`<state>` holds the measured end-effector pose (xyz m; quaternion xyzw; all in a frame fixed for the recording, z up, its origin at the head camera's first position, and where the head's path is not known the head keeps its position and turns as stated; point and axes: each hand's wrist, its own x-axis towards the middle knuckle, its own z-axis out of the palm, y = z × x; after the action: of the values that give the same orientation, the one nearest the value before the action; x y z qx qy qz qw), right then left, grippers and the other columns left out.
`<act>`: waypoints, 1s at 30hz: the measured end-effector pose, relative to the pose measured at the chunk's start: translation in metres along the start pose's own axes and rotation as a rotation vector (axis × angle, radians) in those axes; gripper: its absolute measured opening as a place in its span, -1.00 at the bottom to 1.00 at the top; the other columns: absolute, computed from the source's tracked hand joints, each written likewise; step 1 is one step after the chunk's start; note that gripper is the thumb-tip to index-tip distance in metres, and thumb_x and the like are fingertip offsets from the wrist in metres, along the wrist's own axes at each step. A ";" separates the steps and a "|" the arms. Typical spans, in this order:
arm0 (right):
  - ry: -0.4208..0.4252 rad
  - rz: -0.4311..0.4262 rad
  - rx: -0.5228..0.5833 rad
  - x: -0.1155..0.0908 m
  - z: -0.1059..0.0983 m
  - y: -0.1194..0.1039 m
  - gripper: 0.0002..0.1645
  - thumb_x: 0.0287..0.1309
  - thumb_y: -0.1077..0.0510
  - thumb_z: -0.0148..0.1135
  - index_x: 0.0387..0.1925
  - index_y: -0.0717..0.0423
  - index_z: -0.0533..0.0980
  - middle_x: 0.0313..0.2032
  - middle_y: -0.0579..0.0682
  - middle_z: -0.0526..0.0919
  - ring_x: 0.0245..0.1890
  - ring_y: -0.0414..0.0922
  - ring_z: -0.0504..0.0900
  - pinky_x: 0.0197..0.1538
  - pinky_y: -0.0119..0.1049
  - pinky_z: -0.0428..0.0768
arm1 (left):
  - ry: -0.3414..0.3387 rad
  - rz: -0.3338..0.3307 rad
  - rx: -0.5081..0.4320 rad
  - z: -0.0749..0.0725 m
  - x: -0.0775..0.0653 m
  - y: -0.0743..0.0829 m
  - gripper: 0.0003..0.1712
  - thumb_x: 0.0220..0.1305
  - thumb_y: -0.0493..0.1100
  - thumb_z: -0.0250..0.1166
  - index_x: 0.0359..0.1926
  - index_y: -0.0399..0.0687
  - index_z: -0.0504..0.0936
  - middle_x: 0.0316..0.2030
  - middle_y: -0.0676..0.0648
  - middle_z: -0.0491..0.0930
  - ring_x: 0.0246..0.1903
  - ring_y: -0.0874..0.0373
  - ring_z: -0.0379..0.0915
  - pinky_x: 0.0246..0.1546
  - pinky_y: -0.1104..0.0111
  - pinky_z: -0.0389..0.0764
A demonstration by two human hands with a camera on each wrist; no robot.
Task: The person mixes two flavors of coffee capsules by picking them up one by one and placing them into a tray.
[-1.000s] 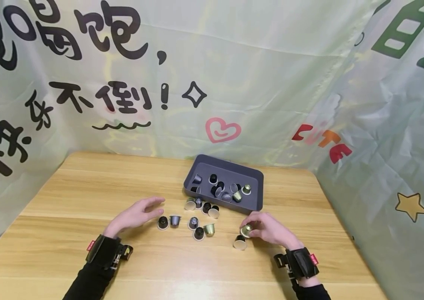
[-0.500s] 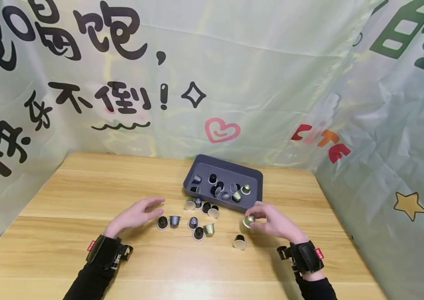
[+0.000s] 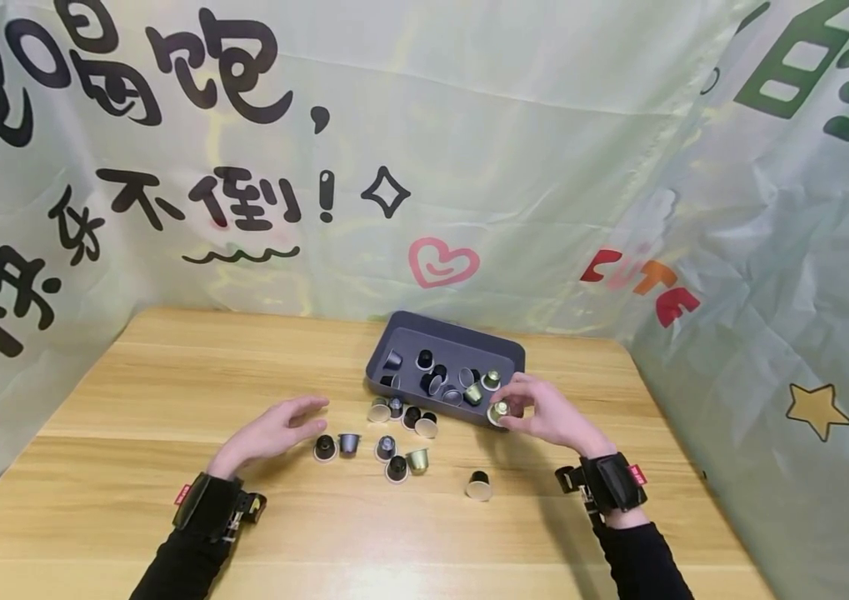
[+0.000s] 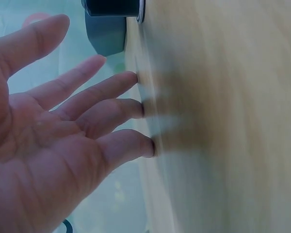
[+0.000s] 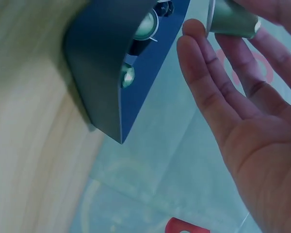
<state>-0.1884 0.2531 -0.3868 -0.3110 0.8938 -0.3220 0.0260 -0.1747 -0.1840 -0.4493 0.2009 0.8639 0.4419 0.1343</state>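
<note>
At the near right corner of the dark grey, matte, rectangular tray [image 3: 457, 348], I see the right hand [image 3: 547, 414] pinching a small light-green metallic capsule [image 3: 498, 412] between thumb and fingertips, the forearm slanting in from the near right. From that wrist's view, I find the capsule above the tray's rim and apart from it. Well to the left, the left hand [image 3: 277, 430] grasps nothing: its fingers spread loosely, tips close to the table; I cannot tell whether they touch. Nearest them stands a black capsule with a pale flared rim [image 3: 325, 448], just beside a blue-grey tapered capsule [image 3: 349, 445]. A row of 4 mixed capsules [image 3: 412, 417] lies along the tray's raised near wall, and a cluster of 3 capsules [image 3: 397, 468] sits between the hands. Another black capsule [image 3: 479, 485] lies alone, its round pale lid showing. Pale wood grain covers the tabletop [image 3: 244, 350]; behind it hangs a creased pale-green fabric backdrop [image 3: 529, 167] with dark lettering.
</note>
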 end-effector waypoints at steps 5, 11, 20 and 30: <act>0.019 0.012 -0.010 0.014 -0.010 0.000 -0.67 0.07 0.37 0.42 -0.08 0.29 0.64 -0.29 0.06 0.57 -0.35 -0.30 0.53 -0.16 -0.21 0.71 | 0.000 0.001 -0.003 0.000 0.000 -0.001 -0.31 0.51 -0.04 0.12 0.41 -0.46 0.25 0.42 -0.47 0.25 0.41 -0.40 0.22 0.43 -0.21 0.27; 0.084 -0.020 -0.033 0.035 -0.019 0.001 -0.70 0.09 0.39 0.39 -0.08 0.30 0.64 -0.20 0.14 0.65 -0.30 -0.20 0.60 -0.14 -0.24 0.74 | 0.002 0.002 -0.001 0.000 0.000 -0.003 -0.29 0.50 0.00 0.12 0.42 -0.45 0.24 0.41 -0.47 0.26 0.39 -0.40 0.24 0.42 -0.21 0.29; 0.188 0.090 -0.070 0.063 -0.023 0.008 -0.65 0.13 0.30 0.41 -0.02 0.30 0.63 -0.13 0.20 0.68 -0.22 0.04 0.73 -0.06 -0.13 0.77 | 0.001 0.006 -0.008 0.003 0.003 -0.003 -0.30 0.50 -0.01 0.12 0.41 -0.43 0.25 0.41 -0.46 0.28 0.39 -0.39 0.25 0.41 -0.21 0.31; 0.175 0.185 -0.104 0.099 -0.014 0.019 -0.61 0.17 0.23 0.36 0.02 0.34 0.61 -0.03 0.30 0.70 -0.10 0.18 0.76 0.01 -0.03 0.76 | 0.020 0.026 0.014 0.004 0.002 -0.005 -0.31 0.50 -0.02 0.12 0.40 -0.46 0.26 0.40 -0.47 0.29 0.38 -0.40 0.26 0.41 -0.21 0.31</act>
<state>-0.2825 0.2160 -0.3716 -0.1990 0.9330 -0.2975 -0.0389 -0.1757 -0.1832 -0.4562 0.2084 0.8656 0.4396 0.1186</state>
